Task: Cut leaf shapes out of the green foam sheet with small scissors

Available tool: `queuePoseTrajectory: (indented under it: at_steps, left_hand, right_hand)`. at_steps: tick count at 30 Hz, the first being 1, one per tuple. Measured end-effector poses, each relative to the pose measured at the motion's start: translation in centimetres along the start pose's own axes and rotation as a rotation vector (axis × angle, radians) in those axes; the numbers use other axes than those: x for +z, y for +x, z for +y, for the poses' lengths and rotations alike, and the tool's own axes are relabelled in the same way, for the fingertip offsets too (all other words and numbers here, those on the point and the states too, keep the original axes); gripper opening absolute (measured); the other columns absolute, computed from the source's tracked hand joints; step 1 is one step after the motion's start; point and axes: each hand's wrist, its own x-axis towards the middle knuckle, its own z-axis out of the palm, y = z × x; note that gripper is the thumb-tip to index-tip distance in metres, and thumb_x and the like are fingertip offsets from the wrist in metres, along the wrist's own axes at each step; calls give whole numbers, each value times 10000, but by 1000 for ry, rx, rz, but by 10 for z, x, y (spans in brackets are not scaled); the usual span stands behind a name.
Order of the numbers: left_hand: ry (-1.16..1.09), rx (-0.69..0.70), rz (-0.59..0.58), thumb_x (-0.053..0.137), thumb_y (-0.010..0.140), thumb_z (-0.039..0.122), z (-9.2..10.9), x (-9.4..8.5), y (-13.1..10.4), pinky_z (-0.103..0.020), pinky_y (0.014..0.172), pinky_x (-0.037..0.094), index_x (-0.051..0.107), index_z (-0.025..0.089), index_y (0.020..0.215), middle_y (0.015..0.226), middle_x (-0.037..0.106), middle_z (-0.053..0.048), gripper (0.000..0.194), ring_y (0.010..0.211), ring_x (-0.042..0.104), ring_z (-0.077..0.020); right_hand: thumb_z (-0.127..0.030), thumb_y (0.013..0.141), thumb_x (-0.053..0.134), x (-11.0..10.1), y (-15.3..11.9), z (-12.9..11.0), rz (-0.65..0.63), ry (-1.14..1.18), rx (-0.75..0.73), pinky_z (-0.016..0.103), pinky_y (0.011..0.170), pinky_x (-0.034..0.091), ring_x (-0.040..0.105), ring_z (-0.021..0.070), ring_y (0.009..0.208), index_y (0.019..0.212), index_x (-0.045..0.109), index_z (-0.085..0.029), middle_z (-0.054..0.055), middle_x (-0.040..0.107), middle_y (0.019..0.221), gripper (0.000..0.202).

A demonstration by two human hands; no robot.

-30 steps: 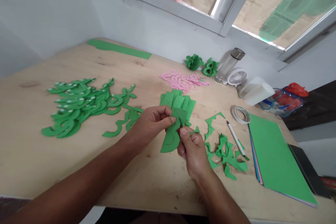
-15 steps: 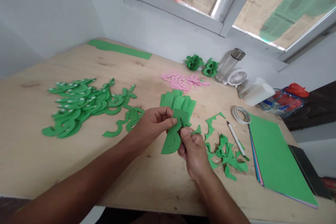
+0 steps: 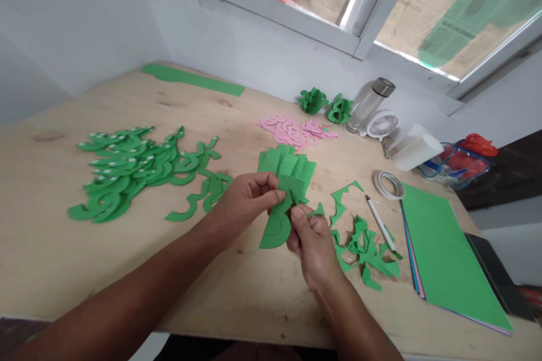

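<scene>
My left hand (image 3: 258,192) pinches a piece of green paper (image 3: 277,223) between thumb and fingers. The paper has a curved, partly cut edge and pencil-like curved lines on it. At its right edge, my right hand (image 3: 311,231) is closed around scissors (image 3: 293,201), mostly hidden in the fist. Only a small dark bit of blade shows at the cut, with a narrow green strip bending away there. Just beyond my hands lies a stack of green paper pieces (image 3: 290,162) on the wooden table.
Left are piled green curved cut-outs (image 3: 127,169), many with white patches. Green scraps (image 3: 366,248), a white pen (image 3: 381,224) and tape rolls (image 3: 388,185) lie right, beside green sheets (image 3: 453,254). Behind are pink cut-outs (image 3: 296,131), a bottle (image 3: 372,102) and a small fan (image 3: 382,124).
Hardly anything differs. The narrow green strip by the blade has shifted slightly, and the paper has tilted a touch; both hands stay in place.
</scene>
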Motion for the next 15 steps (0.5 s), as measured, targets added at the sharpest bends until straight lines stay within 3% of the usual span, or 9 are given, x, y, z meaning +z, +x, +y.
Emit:
queuePoseTrajectory:
  at_steps: [15]
  left_hand:
    - [85,31,5,732,705,324,2,0,0,-261,541,420,560,228,644,530,542,55,206,533,513,-137]
  right_hand:
    - [-747,758,726,-1,0,0,-1,-17,-2,230,400,171,233,70,407,571,486,-228,-96,346,440,601]
